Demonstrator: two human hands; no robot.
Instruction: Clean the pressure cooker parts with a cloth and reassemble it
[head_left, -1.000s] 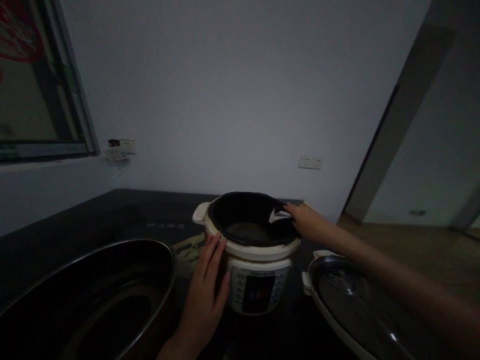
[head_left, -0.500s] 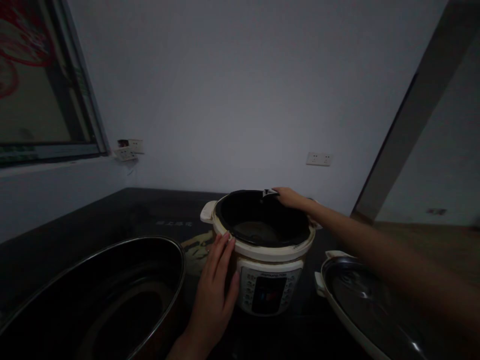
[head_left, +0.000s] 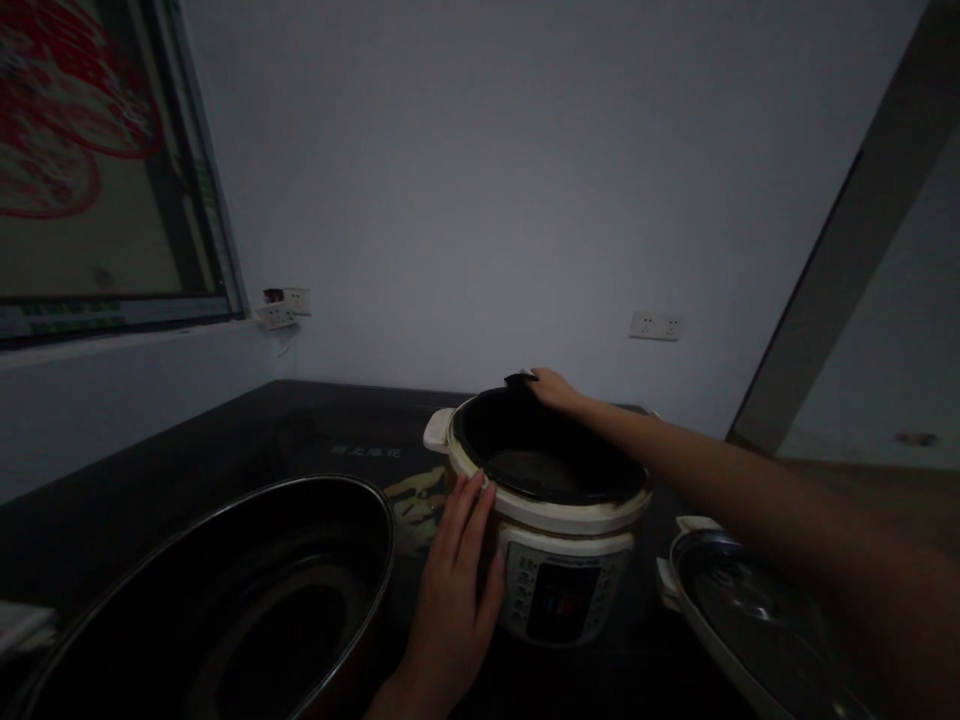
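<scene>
A white electric pressure cooker [head_left: 570,518] without its lid stands on the dark counter, its dark inner pot [head_left: 536,468] showing. My left hand [head_left: 457,590] lies against the near left of its rim, fingers stretched out and thumb by the front panel. At the far rim, my right hand [head_left: 553,390] is closed on a small dark cloth-like piece [head_left: 519,380]; its exact kind is unclear. The right forearm crosses over the cooker's right side and hides part of it. On the right lies the cooker's lid [head_left: 757,600], partly behind that arm.
A large dark pan [head_left: 379,590] takes up the lower left, close to my left hand. Behind the black counter [head_left: 300,420] rises a pale wall with a double socket [head_left: 655,326]. Loose sockets [head_left: 279,308] hang near the window at left.
My right hand has slid leftward along the cooker's far rim with the dark piece. My left hand stays on the near rim. The whole view has shifted slightly.
</scene>
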